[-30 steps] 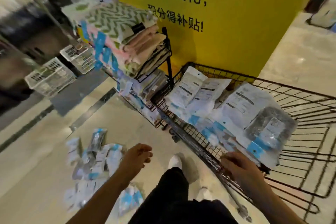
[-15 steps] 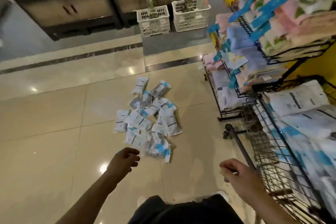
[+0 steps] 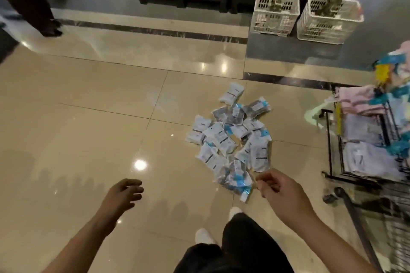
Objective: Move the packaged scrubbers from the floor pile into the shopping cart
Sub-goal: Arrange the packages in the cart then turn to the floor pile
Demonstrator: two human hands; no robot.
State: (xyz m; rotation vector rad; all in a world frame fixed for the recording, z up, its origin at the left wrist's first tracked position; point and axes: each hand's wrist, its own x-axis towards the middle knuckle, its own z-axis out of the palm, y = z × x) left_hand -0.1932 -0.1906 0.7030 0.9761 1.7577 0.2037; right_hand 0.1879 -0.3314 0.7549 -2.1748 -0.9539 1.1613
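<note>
Left hand (image 3: 123, 195): empty, fingers loosely curled and half open, hanging above bare floor (image 3: 77, 128), well left of the goods; judged free to gather packets.

Pile of packaged scrubbers (image 3: 230, 137): a loose heap of white, grey and blue-banded packets lying flat and overlapping on the tiles, centre-right; none lifted yet.

Right hand (image 3: 279, 193): empty, fingers bent inward, thumb near forefinger, just beside the near edge of the pile; judged poised for the next pick.

Baskets (image 3: 275, 17): two white slatted ones, upright at the back, well apart from the pile.

Shopping cart (image 3: 355, 217): wire frame at the right edge, near the pile so carries stay short; contents blurred.
</note>
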